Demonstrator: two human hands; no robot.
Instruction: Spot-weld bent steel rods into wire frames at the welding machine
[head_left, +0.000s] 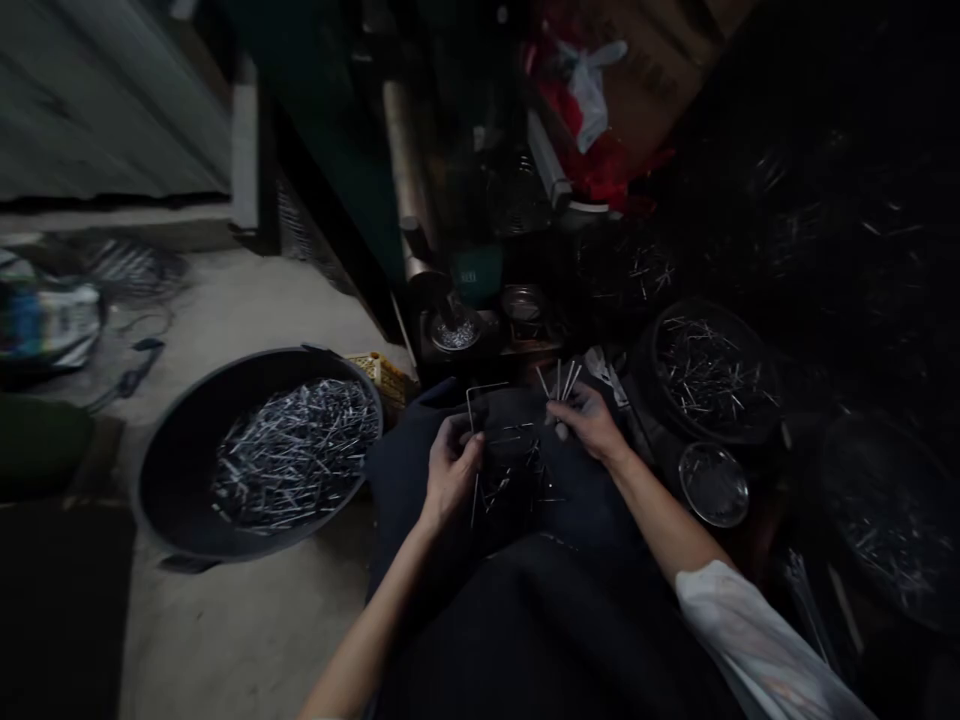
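Dim scene overall, muted colours. Pale concrete floor [225, 640] at left catches most light; right side sinks into near-black shadow. Small cold glints on metal rods [300, 455]. White sleeve [750, 610] reads grey. Soft focus, smeared detail toward edges; lettering on cardboard box [652, 85] blurred. Wide-angle stretch near borders.

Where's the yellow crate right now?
Head view: the yellow crate sits left of center, just beyond the right rim of the large dark tub of metal pieces, partly hidden by it.
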